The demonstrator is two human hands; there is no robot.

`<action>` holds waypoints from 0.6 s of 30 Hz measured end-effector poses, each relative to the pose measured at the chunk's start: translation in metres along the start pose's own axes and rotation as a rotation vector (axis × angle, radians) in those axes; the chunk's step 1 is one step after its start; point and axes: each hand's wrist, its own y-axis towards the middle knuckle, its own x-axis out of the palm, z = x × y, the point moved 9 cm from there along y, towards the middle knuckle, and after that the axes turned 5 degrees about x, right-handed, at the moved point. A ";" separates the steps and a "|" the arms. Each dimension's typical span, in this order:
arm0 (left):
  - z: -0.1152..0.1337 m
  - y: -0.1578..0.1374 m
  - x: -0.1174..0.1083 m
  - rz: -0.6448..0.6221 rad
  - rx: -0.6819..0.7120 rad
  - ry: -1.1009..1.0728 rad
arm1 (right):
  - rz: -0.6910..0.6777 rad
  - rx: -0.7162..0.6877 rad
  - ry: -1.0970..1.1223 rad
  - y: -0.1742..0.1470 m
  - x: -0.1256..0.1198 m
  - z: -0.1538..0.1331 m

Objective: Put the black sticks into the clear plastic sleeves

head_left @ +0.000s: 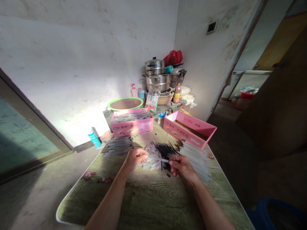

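Note:
A thin translucent white tube [158, 158] is stretched level between my hands, above the table. My left hand [135, 158] pinches its left end between thumb and fingertips. Near its other end, my right hand [181, 164] has thumb and fingers closed on it. Below the tube lie a heap of small whitish pieces [151, 165] and a heap of thin black sticks [163, 150]. Many clear white tubes [196, 161] are laid side by side to the right of my right hand. Beyond my left hand rests a row of greyish tubes with dark ends [117, 147].
At the back of the wood-patterned table [153, 198] stand a pink box [133, 127] filled with tubes and another pink box [184, 131] at the right. Behind them are a green-rimmed round tray [109, 105], stacked steel pots [157, 81] and an orange bottle [177, 94].

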 end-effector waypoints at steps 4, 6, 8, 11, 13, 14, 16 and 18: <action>-0.002 0.001 -0.002 0.011 -0.002 0.053 | 0.004 0.009 -0.045 0.002 0.001 0.004; -0.002 0.001 -0.003 0.019 0.004 0.056 | -0.012 0.011 -0.069 0.003 0.003 0.005; -0.002 0.001 -0.003 0.016 0.007 0.047 | -0.024 0.008 -0.082 0.003 0.004 0.007; -0.001 0.001 -0.002 0.008 0.010 0.030 | -0.023 -0.006 -0.078 0.004 0.002 0.006; -0.001 0.001 -0.002 0.005 0.011 0.026 | -0.003 -0.004 -0.065 0.004 -0.001 0.006; -0.002 0.001 -0.002 0.004 0.010 0.027 | 0.006 0.000 -0.063 0.004 -0.002 0.006; -0.003 0.001 -0.002 0.005 0.011 0.031 | 0.006 0.009 -0.081 0.004 -0.002 0.006; -0.003 0.001 -0.002 0.002 0.014 0.033 | -0.015 0.007 -0.111 0.004 0.000 0.005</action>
